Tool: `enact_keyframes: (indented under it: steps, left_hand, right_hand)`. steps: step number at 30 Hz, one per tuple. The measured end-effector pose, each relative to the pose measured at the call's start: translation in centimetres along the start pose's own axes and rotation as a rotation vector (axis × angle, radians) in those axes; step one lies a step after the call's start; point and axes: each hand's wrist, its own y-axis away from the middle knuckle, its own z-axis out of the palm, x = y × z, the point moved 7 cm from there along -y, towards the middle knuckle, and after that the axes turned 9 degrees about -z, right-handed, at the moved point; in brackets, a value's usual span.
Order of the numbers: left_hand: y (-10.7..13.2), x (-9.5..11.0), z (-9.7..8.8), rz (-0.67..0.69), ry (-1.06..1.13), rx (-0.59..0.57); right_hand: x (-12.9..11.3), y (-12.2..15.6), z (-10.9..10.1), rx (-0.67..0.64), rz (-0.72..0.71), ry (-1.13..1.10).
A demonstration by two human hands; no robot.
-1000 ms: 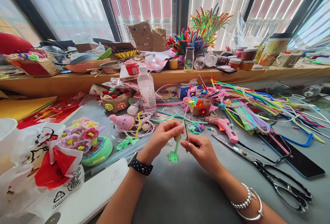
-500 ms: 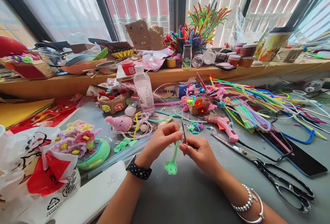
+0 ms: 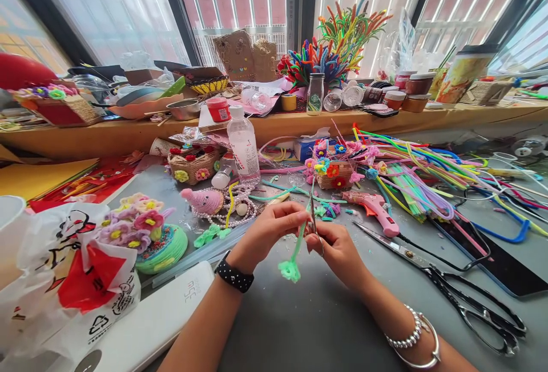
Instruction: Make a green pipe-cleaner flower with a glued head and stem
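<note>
My left hand pinches the stem of a green pipe-cleaner flower, whose head hangs downward below my fingers. In my right hand is a small pair of scissors, its blades pointing up and away from me beside the stem. My two hands nearly meet above the grey table. Whether the blades touch the stem, I cannot tell. Left of my hands lie green pipe-cleaner pieces and a pink crocheted figure among bead strings.
To the right lie a pink glue gun, large black-handled shears, a dark phone and loose pipe cleaners. A clear bottle and a flower-covered basket stand behind. On the left are a plastic bag and a white case.
The view has shifted slightly, so everything sits a little farther right. The hanging flower's stem shows more openly below my left fingers. Both hands keep their hold.
</note>
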Motion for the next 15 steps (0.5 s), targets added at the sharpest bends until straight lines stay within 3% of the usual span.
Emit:
enact_keyframes:
  steps: [6,15]
  left_hand:
    - [0.01,0.13,0.1,0.033,0.017,-0.003]
    - [-0.11,0.12,-0.76,0.051,-0.05,0.097]
  right_hand:
    - [-0.02,0.03,0.62,-0.087,-0.049,-0.073]
    - [-0.36,-0.06,0.63,-0.103,-0.037,-0.006]
